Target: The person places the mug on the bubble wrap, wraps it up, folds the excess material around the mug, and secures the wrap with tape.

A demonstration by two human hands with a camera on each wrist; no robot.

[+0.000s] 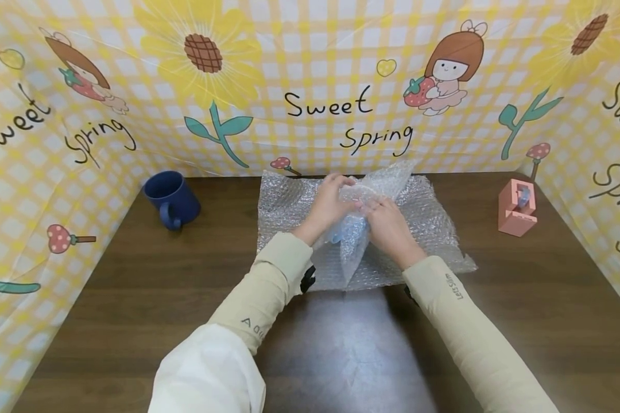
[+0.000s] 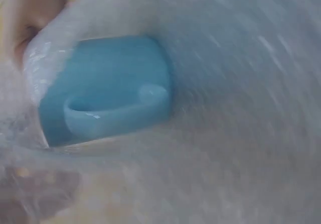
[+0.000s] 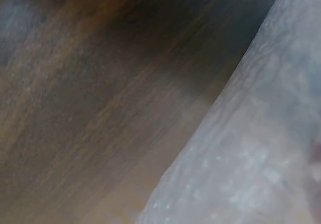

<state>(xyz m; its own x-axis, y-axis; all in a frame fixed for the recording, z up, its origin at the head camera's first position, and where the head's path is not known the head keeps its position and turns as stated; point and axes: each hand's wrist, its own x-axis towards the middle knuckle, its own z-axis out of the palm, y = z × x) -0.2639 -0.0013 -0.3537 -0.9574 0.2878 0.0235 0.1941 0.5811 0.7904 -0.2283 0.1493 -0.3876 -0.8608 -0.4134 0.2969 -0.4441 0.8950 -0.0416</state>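
A light blue mug (image 2: 108, 86) lies on its side within clear bubble wrap (image 2: 241, 83), its handle showing in the left wrist view. In the head view my left hand (image 1: 329, 205) curls its fingers round the far left of the wrapped mug. Opposite it, my right hand (image 1: 391, 229) grips a folded part of the wrap close to the left fingertips. The wrap's sheet (image 1: 284, 212) spreads flat beneath both hands, with one corner standing up behind them. In the right wrist view, wrap hides most of the right hand.
A dark blue mug (image 1: 171, 198) stands upright at the back left of the brown wooden table (image 1: 186, 287). At the back right sits a pink tape dispenser (image 1: 518, 209). A yellow checked cloth backdrop (image 1: 320, 74) encloses the back and sides.
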